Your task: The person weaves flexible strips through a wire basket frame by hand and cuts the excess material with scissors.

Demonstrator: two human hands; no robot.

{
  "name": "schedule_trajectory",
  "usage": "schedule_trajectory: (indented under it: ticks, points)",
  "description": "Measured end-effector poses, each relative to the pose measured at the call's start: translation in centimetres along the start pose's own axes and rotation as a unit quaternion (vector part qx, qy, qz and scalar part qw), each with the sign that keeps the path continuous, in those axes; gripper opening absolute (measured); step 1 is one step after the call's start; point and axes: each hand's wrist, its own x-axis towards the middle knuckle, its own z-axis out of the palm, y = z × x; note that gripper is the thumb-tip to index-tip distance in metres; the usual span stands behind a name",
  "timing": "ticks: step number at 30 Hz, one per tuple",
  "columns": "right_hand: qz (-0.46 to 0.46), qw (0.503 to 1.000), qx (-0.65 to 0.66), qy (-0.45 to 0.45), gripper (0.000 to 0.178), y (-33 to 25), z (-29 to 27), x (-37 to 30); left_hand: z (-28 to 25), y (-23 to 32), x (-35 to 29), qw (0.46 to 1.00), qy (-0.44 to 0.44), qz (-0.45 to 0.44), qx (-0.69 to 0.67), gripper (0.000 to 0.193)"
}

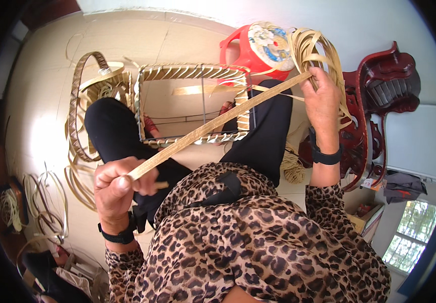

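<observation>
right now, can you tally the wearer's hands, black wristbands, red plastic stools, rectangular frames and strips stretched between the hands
Left hand and right hand: 2
Black wristbands: 2
Red plastic stool: 1
Rectangular frame: 1
Stretched strip: 1
Total: 7

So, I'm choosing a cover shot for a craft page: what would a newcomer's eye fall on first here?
Probably the long pale strip, stretched slantwise across the middle from the left hand up to the right hand. Next might come the open rectangular frame with its wrapped rim, in the upper middle. The bright red stool also stands out, at the top, right of centre.
</observation>
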Motion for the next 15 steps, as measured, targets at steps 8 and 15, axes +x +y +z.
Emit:
schedule_trajectory:
  ticks: [8,15]
  points:
    - [0.086,0.984,0.085,-0.128,0.017,0.2,-1.0,0.2,-0.4,-0.3,-0.1,0.999,0.011,0.012,-0.03,0.025]
    - [0.14,0.906,0.217,-0.336,0.019,-0.4,-4.6,2.3,-0.4,2.1,1.5,0.967,0.104,0.061,0.223,0.022]
